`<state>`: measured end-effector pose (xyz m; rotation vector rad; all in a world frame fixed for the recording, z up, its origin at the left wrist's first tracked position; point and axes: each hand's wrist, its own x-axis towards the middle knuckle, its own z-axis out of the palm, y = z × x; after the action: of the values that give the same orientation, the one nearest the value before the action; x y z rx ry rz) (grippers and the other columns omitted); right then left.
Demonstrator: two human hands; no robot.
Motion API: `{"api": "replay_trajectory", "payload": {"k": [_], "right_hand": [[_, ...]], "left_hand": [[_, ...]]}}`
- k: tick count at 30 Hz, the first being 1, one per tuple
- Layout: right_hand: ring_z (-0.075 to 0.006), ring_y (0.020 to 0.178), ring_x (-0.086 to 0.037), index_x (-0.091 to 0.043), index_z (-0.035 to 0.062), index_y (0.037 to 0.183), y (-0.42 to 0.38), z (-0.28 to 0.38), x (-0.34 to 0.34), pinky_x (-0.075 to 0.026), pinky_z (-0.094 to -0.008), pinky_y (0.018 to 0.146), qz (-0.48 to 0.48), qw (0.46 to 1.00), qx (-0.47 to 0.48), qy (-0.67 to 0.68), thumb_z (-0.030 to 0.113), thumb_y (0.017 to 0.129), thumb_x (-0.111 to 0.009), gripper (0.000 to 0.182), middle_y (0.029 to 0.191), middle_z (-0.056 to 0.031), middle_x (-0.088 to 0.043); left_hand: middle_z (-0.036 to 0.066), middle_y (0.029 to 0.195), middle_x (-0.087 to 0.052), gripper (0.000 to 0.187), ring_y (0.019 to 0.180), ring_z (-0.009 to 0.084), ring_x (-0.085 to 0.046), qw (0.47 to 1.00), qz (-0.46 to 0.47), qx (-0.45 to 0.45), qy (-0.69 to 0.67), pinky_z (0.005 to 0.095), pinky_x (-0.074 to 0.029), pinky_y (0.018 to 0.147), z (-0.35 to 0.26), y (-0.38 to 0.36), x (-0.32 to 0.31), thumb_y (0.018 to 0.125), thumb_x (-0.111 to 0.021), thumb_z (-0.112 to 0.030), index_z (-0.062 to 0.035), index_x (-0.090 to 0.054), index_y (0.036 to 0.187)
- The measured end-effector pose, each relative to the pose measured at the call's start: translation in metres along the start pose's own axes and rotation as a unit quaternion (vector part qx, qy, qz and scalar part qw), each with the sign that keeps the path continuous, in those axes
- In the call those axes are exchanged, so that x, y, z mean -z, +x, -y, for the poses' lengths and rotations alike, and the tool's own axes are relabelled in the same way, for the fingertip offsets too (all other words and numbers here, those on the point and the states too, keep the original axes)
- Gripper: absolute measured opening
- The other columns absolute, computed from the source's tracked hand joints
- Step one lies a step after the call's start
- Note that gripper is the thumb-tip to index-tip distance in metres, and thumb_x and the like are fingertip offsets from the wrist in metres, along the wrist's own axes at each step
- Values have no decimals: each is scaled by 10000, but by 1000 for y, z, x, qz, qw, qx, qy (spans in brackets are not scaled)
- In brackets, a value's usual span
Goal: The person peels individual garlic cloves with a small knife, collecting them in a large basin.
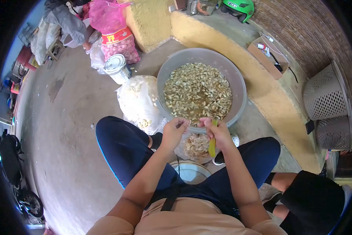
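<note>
My left hand (175,132) is closed in a pinch at the near rim of a big grey tub (240,92); what its fingertips hold is too small to make out. Close beside it, my right hand (219,134) is wrapped round a slim yellow-green handled tool (212,147), whose working end I cannot see. Many pale garlic cloves (197,84) lie in brownish water inside the tub. Below my hands, between my legs, sits a clear bag of papery peelings (197,145). A pale round lid or bucket top (189,172) shows nearer my body.
Left of the tub stand a white plastic bag of cloves (138,100), a metal can (118,68) and pink mesh sacks (121,47). A yellow ledge (270,105) runs along the right, bearing a cardboard box (268,58). Another person's leg (313,196) is at lower right.
</note>
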<state>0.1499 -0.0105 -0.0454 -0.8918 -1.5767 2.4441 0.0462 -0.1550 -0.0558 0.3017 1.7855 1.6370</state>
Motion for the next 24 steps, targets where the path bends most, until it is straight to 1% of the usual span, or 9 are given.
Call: {"api": "replay_trajectory", "payload": {"k": [3,7,10,13,15,16,18,22,24], "right_hand": [[-48,464,-443,-589,19,988,-20,2,-12,-364,-196,418,-15,984,50,-168,184,782,-612,264,775,-26,-595],[-42,477,-447,-585,14,979,-25,-7,-14,-369,-197,427,-43,987,45,-145,160,765,-630,263,742,-8,-575],[-45,477,-452,-587,15,960,-23,-10,-11,-374,-197,431,-63,990,45,-116,156,765,-627,244,719,-6,-573],[-48,479,-457,-592,14,928,-24,-11,-12,-378,-199,430,-83,987,58,-124,137,766,-620,205,682,-4,-564],[-49,483,-463,-594,12,908,-26,-13,-15,-387,-204,427,-121,976,86,-161,121,766,-615,180,659,-5,-557],[-52,479,-463,-595,8,904,-26,-14,-18,-392,-209,423,-142,978,82,-132,114,767,-610,174,652,-7,-553],[-58,470,-462,-597,0,894,-25,-13,-19,-402,-219,415,-184,977,77,-72,101,770,-600,160,638,-12,-546],[-71,437,-439,-593,-25,897,-16,-15,3,-407,-227,403,-151,985,63,47,98,771,-608,177,620,-16,-537],[-76,426,-426,-591,-32,901,-18,-11,5,-403,-225,400,-144,986,59,62,96,770,-613,184,610,-15,-531]], "left_hand": [[25,744,-569,158,653,76,-517,999,51,-14,-9,204,-411,568,4,2,-6,838,-545,-145,1,-575,890],[23,740,-594,172,639,75,-531,995,78,-6,-59,221,-432,560,10,-1,-18,820,-567,-139,12,-591,898],[21,803,-571,170,691,83,-519,982,142,51,-117,219,-435,617,2,-5,-21,840,-545,-163,-10,-574,908],[25,809,-565,162,676,87,-518,992,120,-6,27,223,-442,619,0,-4,-25,845,-536,-149,0,-558,907],[28,799,-560,156,660,85,-515,988,98,-85,83,223,-440,590,11,0,-30,850,-528,-141,4,-544,904],[29,794,-557,153,652,84,-513,982,88,-125,111,223,-439,576,15,2,-33,852,-523,-138,6,-537,902],[29,777,-551,150,643,86,-512,986,108,-109,66,227,-441,560,9,-2,-37,855,-517,-134,10,-524,896],[36,756,-543,142,639,95,-520,984,160,-77,32,234,-450,544,4,-4,-42,854,-516,-127,9,-519,892],[42,761,-537,126,642,100,-525,990,135,-22,-34,235,-453,548,7,2,-41,846,-523,-110,4,-518,899]]}}
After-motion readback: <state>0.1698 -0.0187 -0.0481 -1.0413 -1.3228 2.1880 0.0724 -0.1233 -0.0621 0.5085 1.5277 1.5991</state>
